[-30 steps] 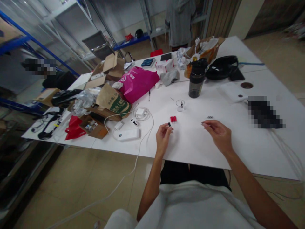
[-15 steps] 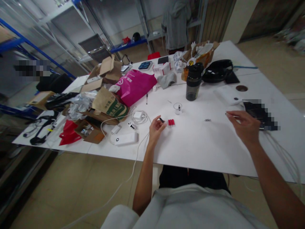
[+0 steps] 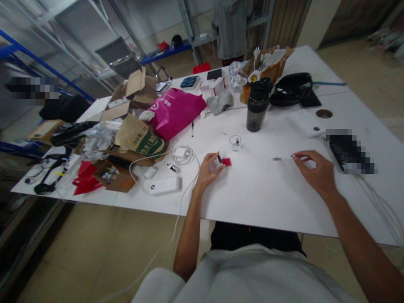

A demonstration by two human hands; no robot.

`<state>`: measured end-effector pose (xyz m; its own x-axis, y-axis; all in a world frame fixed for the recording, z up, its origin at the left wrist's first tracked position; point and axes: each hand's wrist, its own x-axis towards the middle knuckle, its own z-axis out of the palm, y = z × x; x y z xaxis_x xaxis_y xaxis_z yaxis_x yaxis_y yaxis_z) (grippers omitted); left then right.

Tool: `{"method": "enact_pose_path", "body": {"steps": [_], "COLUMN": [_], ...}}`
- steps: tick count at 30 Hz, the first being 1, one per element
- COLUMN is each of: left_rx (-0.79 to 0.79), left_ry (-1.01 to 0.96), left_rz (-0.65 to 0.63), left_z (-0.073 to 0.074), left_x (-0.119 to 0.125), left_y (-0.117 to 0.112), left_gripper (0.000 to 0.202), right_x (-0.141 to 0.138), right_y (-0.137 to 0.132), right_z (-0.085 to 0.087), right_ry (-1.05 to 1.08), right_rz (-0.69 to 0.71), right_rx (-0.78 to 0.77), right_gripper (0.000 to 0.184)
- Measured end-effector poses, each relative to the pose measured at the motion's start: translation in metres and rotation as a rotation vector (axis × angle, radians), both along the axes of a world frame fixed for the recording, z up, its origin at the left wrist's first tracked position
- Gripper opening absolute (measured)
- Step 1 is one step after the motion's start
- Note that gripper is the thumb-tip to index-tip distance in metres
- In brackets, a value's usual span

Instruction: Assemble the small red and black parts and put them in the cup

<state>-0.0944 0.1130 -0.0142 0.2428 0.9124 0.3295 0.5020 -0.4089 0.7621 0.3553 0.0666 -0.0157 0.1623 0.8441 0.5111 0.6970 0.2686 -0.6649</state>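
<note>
My left hand (image 3: 208, 171) pinches a small black cylindrical piece (image 3: 219, 158) between thumb and fingers, just left of several short red cylinders (image 3: 226, 161) on the table. Between the fingertips of my right hand (image 3: 315, 170) is a tiny silvery metal piece (image 3: 293, 155), too small to name. To the left of those fingertips lies a small cluster of shiny metal pieces (image 3: 277, 159). Behind the red cylinders stands a small clear cup (image 3: 235, 145) with a dark object inside. A thin pin-like item (image 3: 224, 133) lies near the cup.
A dark drinking bottle (image 3: 256, 107) stands behind the cup. On the left are a white power bank (image 3: 164, 185), a coiled white cable (image 3: 186, 156), a pink bag (image 3: 178, 111) and cardboard boxes (image 3: 118, 174). A white device (image 3: 304, 125) sits at right. The table's front edge runs near my lap.
My right hand has moved left, closer to the metal cluster, still pinching the tiny piece. My left hand has shifted slightly toward the red cylinders, and its black piece is tilted more upright.
</note>
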Motion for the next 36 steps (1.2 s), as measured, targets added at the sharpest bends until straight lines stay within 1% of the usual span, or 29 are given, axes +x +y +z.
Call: {"method": "enact_pose_path", "body": {"steps": [4, 8, 14, 20, 25, 31, 36], "left_rx": [0.046, 0.088, 0.141, 0.092, 0.116, 0.136, 0.099], "left_ry": [0.111, 0.144, 0.139, 0.167, 0.142, 0.132, 0.136], "left_rz": [-0.044, -0.095, -0.153, -0.151, -0.159, -0.165, -0.152], "left_z": [0.01, 0.014, 0.009, 0.004, 0.002, 0.0, 0.0], "left_x": [0.006, 0.012, 0.016, 0.018, 0.018, 0.017, 0.016], "left_y": [0.002, 0.006, 0.012, 0.012, 0.012, 0.012, 0.011], "left_gripper": [0.059, 0.052, 0.051, 0.051, 0.051, 0.05, 0.05], "right_x": [-0.002, -0.002, -0.001, -0.001, -0.001, -0.001, -0.001], "right_y": [0.0, -0.001, 0.001, 0.001, 0.001, 0.003, 0.002], "right_z": [0.004, 0.004, -0.001, -0.001, -0.001, -0.004, -0.005], "right_ry": [-0.042, -0.059, -0.08, -0.09, -0.096, -0.101, -0.1], "right_rz": [0.017, 0.033, 0.062, 0.065, 0.057, 0.081, 0.077], "right_rx": [0.008, 0.014, 0.035, 0.037, 0.023, 0.05, 0.04], "right_gripper": [0.017, 0.014, 0.012, 0.01, 0.009, 0.008, 0.008]}}
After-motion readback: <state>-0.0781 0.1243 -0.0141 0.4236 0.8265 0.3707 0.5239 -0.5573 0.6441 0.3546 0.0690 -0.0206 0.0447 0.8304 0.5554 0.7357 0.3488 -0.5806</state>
